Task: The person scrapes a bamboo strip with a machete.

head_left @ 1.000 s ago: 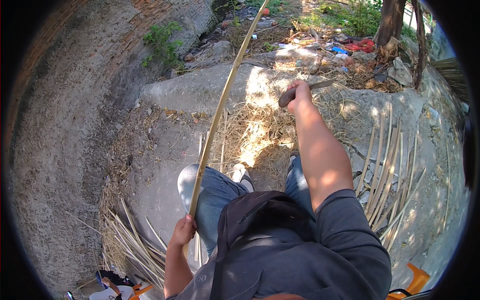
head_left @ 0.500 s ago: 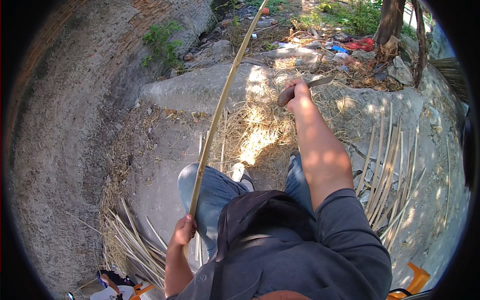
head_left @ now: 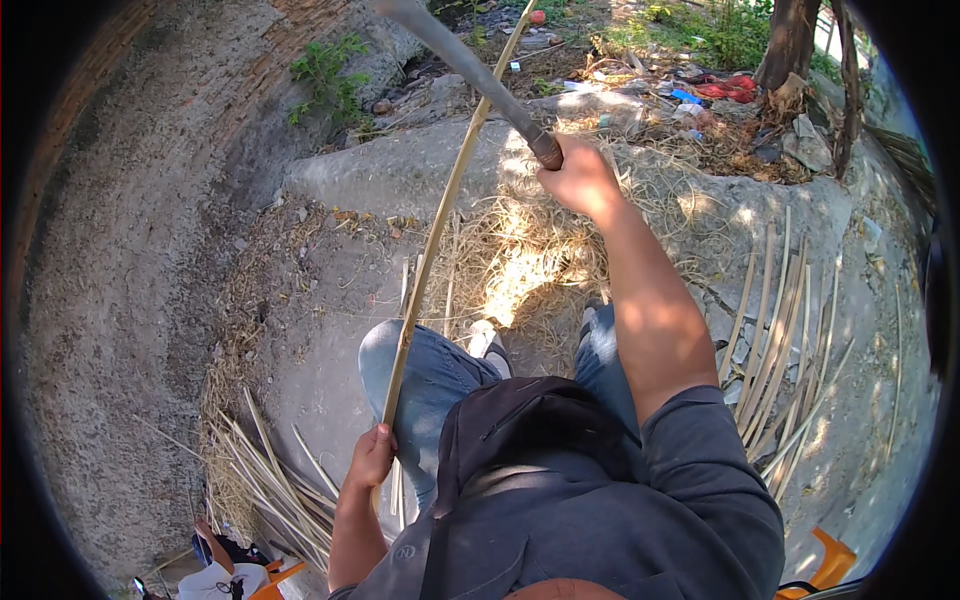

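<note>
My left hand is closed around the lower end of a long, pale bamboo strip, beside my left knee. The strip leans up and away, slightly to the right, past the top of the view. My right hand reaches far forward, wrapped around the dark handle of a long-bladed knife. Its grey blade points up and to the left, crossing over the strip's upper part. Whether blade and strip touch, I cannot tell.
Curly shavings are heaped before my feet. More bamboo strips lie at the lower left, others on the right. A low concrete ledge runs ahead; a tree trunk stands far right. Part of another person shows lower left.
The knife has swung from pointing right to pointing up and left, across the bamboo strip. My right hand has shifted slightly left and turned over; my left hand keeps its hold.
</note>
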Motion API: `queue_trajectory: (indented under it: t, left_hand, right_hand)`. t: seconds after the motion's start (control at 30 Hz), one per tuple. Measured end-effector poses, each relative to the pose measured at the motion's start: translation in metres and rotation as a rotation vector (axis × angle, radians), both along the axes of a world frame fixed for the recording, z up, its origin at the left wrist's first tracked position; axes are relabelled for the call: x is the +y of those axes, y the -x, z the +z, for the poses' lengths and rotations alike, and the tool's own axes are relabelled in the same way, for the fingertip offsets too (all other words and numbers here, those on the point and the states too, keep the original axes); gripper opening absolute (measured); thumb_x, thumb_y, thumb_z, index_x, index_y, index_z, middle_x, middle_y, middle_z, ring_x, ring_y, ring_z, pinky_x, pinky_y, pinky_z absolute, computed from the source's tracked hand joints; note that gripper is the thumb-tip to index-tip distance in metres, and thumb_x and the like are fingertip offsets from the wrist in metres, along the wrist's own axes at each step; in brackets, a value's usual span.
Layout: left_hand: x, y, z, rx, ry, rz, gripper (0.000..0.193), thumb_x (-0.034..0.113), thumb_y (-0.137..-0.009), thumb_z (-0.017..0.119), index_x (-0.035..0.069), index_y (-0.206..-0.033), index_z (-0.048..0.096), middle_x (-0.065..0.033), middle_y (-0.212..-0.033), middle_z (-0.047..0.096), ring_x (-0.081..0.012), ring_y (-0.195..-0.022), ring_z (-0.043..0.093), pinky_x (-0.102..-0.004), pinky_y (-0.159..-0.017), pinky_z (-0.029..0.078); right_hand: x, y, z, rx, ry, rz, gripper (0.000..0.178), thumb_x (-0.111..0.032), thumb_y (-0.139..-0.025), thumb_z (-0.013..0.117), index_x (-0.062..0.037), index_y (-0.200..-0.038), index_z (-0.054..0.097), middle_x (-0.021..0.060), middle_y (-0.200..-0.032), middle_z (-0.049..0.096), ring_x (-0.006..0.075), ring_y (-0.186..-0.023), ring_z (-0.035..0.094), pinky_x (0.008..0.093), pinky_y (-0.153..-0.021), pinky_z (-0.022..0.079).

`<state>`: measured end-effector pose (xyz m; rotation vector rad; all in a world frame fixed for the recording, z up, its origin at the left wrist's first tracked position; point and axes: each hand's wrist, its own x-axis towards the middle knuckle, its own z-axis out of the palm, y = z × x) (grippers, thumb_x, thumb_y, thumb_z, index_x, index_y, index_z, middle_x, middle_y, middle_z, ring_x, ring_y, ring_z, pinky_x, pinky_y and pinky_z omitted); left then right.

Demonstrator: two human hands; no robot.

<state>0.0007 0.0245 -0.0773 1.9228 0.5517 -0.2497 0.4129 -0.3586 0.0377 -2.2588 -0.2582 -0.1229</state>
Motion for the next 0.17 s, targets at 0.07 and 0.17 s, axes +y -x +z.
queue_trajectory:
  t: [0.07,0.17]
  left_hand:
    - [-0.001,0.001,-0.005,-0.008,-0.034,0.002,0.062,0.068,-0.103,0.043,0.009,-0.083,0.053,0.0034,-0.057,0.040,-0.0092,-0.047,0.037,-0.0274,-0.046,0.031]
    - [0.004,0.002,-0.010,0.063,-0.126,0.029,0.059,0.059,-0.107,0.044,0.008,-0.084,0.061,-0.0009,-0.068,0.053,-0.0133,-0.065,0.051,-0.0306,-0.062,0.043]
  right_hand:
    - [0.011,0.015,0.000,-0.110,0.115,0.113,0.025,-0.028,-0.082,0.072,-0.0123,-0.100,0.067,0.0141,-0.090,0.072,0.0323,-0.089,0.071,0.0463,-0.081,0.055]
    - [0.033,0.039,0.013,-0.131,0.472,0.408,0.027,-0.036,-0.082,0.070,-0.0216,-0.105,0.071,0.0128,-0.099,0.074,0.0328,-0.101,0.071,0.0483,-0.091,0.056]
